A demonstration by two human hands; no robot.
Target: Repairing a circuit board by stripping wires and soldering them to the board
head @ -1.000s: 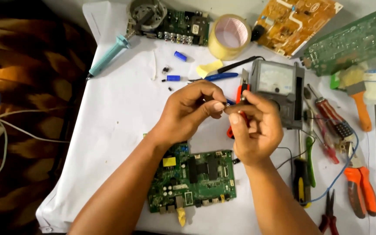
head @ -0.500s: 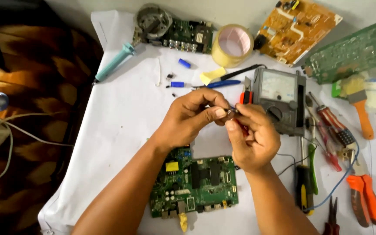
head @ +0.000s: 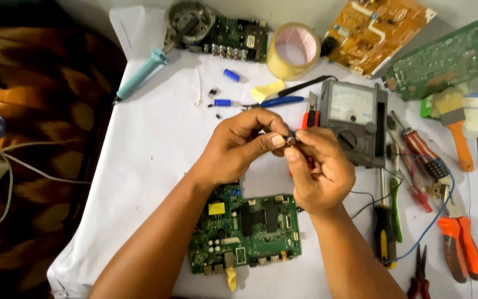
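My left hand (head: 239, 147) and my right hand (head: 319, 169) meet above the white table sheet (head: 156, 144), fingertips pinched together on one small dark electronic component (head: 290, 140). The part is tiny and mostly hidden by my fingers. Below my hands lies a green circuit board (head: 250, 232) with a yellow part and black chips. Just right of my hands sits a grey analog multimeter (head: 355, 122).
A tape roll (head: 293, 50), another green board (head: 222, 33), an orange-brown board (head: 380, 30) and a long green board (head: 449, 55) line the back. A teal soldering iron (head: 139, 75) lies at left. Screwdrivers (head: 385, 221), pliers (head: 460, 243), a brush (head: 452, 124) and small blue capacitors (head: 230, 75) are scattered about.
The view has shifted slightly, so the table contents sit lower in frame. My hands stay pinched together on the small component, with only small finger movements.
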